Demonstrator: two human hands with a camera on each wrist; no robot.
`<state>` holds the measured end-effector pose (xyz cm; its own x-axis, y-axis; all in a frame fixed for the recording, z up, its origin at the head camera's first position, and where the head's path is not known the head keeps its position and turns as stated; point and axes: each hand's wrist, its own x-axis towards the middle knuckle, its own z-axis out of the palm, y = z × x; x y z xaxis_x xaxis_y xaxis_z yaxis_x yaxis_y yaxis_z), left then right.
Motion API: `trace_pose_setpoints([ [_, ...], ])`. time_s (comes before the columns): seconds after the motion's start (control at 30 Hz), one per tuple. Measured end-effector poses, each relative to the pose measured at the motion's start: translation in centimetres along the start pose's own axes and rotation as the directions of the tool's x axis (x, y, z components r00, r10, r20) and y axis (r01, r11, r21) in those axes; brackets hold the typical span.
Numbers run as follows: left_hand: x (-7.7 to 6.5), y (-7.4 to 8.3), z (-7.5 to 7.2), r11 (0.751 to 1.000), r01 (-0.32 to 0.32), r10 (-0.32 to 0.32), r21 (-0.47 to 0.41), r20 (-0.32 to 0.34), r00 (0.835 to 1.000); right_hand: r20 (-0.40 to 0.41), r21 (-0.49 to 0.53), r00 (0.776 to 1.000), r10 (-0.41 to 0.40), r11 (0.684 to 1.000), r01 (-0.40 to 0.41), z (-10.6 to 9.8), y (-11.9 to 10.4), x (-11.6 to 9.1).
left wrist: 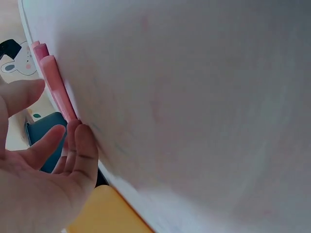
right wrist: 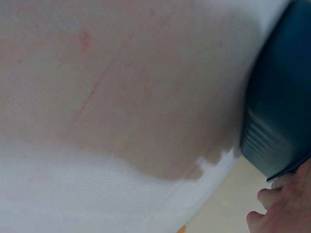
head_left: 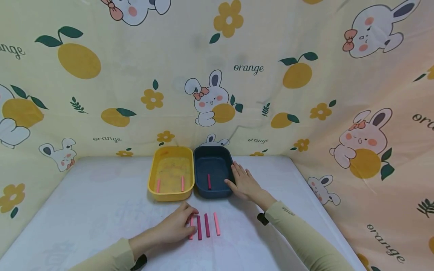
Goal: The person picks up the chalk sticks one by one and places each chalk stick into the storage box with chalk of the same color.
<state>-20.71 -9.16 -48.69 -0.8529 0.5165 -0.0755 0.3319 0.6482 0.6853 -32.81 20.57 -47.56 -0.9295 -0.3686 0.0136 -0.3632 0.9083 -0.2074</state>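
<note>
Right grip [right wrist: 286, 206] touching a blue container [right wrist: 282, 92].
Container at right, grip lower right; red-marked white desk [right wrist: 73, 179] at left.

In front of the blue bin [head_left: 214, 192], the left hand [head_left: 174, 226] partly hides the row's leftmost pink stick [head_left: 191, 222]; right of the bin, the right sleeve [head_left: 300, 233] bears lettering [head_left: 288, 211] too small to read. Behind the bin, a printed rabbit's [head_left: 211, 140] lower part is hidden. The right-wrist view's edge cuts off the bin and, beside it, the right hand [right wrist: 286, 206].
</note>
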Motion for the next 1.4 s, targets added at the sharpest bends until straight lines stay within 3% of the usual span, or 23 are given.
trace_pose_setpoints([
  [0.43,0.33,0.03,0.16,0.999,0.05,-0.05,0.019,-0.002,0.999,0.002,-0.01,1.0,-0.003,1.0,0.003,-0.14,-0.11,0.04],
  [0.77,0.22,-0.11,0.49,0.999,0.046,-0.046,-0.005,-0.014,0.999,0.001,-0.009,1.0,-0.001,1.0,0.001,0.27,0.26,0.11],
  [1.03,-0.1,0.05,0.56,0.998,-0.006,0.004,-0.065,-0.031,1.0,-0.008,-0.007,1.0,0.002,1.0,-0.002,0.5,0.35,0.2],
  [1.4,-0.03,0.31,0.53,0.973,0.011,-0.01,-0.232,0.004,1.0,-0.012,-0.004,1.0,-0.002,1.0,0.002,0.37,0.38,0.15],
])
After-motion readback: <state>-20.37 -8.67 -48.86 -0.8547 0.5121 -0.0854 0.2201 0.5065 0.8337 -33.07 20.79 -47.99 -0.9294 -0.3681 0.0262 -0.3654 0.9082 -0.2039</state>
